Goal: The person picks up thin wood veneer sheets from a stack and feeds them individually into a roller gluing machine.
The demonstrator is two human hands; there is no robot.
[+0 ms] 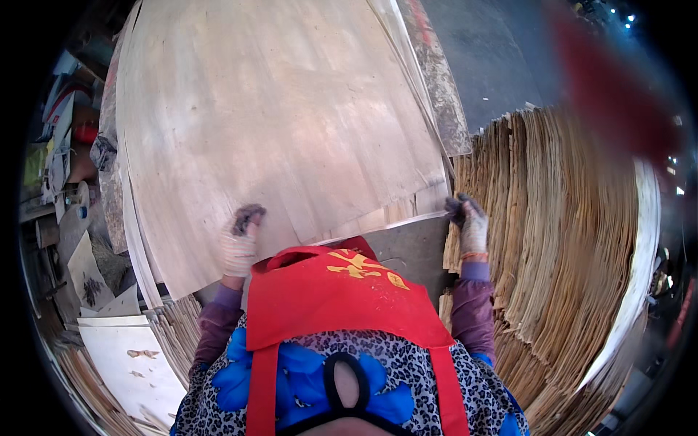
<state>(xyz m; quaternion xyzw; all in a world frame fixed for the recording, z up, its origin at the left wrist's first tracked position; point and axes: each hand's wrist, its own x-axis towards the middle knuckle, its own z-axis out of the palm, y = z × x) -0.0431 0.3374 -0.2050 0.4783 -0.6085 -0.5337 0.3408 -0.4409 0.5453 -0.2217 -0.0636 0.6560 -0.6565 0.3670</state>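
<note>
A large pale wood veneer sheet (283,116) lies in front of me on a stack, its near edge slanting past my body. My left hand (242,243), in a striped white glove with dark fingertips, rests over that near edge at the left. Its fingers are curled, and what they hold, if anything, is hidden. At the near right corner, my right hand (469,224), gloved the same way, has its dark fingertips closed at the edge of the sheet. A lower sheet's edge (429,200) shows beneath that corner.
Tall stacked brown veneer (552,240) stands close on my right, beside a dark flat surface (494,58). At the lower left are a white board (138,363) and more stacked veneer (178,330). Clutter fills the far left. A blurred red shape (614,87) hangs at the upper right.
</note>
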